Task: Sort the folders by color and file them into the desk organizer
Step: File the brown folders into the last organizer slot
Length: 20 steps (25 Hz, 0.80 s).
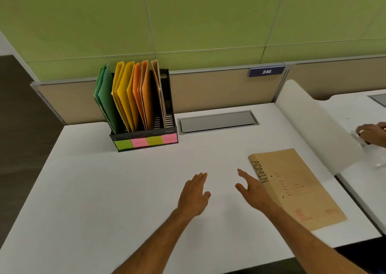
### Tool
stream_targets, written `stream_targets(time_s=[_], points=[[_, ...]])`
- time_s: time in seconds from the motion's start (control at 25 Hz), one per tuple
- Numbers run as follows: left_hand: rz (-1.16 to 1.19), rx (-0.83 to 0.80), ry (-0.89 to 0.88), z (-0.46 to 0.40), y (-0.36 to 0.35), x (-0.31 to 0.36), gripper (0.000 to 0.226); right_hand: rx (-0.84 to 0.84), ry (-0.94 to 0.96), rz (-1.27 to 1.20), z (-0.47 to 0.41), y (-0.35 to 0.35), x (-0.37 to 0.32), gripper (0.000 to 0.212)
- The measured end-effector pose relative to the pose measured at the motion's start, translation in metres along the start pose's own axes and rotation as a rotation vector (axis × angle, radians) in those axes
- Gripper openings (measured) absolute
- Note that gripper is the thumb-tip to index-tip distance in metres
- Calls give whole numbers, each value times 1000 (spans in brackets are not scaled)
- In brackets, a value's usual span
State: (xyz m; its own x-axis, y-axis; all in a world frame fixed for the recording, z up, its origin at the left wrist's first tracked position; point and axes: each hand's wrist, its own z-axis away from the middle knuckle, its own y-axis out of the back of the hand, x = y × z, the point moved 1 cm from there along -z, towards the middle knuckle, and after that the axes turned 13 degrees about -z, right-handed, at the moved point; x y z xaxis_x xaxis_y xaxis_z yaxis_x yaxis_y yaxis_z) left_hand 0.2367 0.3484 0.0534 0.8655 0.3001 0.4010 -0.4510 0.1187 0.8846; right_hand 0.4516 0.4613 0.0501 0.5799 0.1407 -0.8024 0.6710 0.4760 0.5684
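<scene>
A black mesh desk organizer (170, 125) stands at the back left of the white desk (104, 190). Upright in it are green folders (104, 92), yellow folders (123, 94), orange folders (143, 89) and one brown folder (157, 81). Green and pink sticky labels (146, 141) line its front. A brown folder marked ADMIN (298, 188) lies flat at the right. My left hand (194, 196) hovers open over the desk's middle. My right hand (251, 190) is open at the ADMIN folder's left edge, empty.
A grey cable hatch (217, 122) sits flush in the desk behind the hands. A white curved divider (317, 127) separates the neighbouring desk, where another person's hand (371, 133) rests. A low beige partition with a 246 sign (266, 71) runs along the back.
</scene>
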Motion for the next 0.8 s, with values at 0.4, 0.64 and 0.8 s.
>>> stream_targets(time_s=[0.4, 0.64, 0.8], points=[[49, -76, 73, 11, -88, 141, 62, -43, -174, 44, 53, 124, 141, 61], [91, -69, 138, 10, -121, 202, 63, -63, -206, 73, 57, 173, 186, 63], [114, -123, 178, 1, -140, 224, 64, -63, -243, 165, 57, 191, 209, 69]])
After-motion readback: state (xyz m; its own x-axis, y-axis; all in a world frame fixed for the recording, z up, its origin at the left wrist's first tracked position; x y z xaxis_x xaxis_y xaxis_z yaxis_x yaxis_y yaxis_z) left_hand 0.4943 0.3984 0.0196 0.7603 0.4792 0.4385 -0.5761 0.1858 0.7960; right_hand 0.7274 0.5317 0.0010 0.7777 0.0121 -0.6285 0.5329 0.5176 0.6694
